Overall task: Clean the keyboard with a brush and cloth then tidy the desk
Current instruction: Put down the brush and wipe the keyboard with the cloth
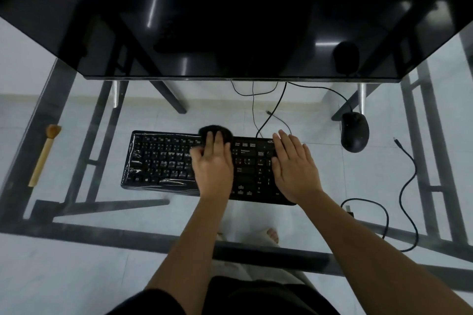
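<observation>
Dim, cool light and a strong wide-angle bend.

The light is weak and bluish; the pale floor under the glass desk (384,135) is the brightest part. The dark monitor (230,20) gives a few white streaks of reflection. The plastic cover on the keyboard (158,158) shows small spots of glare. Straight edges curve toward the corners. The left hand (213,169) looks a little soft, and the key letters are hard to read.

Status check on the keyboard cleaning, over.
Left hand pressing dark cloth on keyboard. Right hand flat, steadying right end. Brush idle, far left. Nothing blocking.
</observation>
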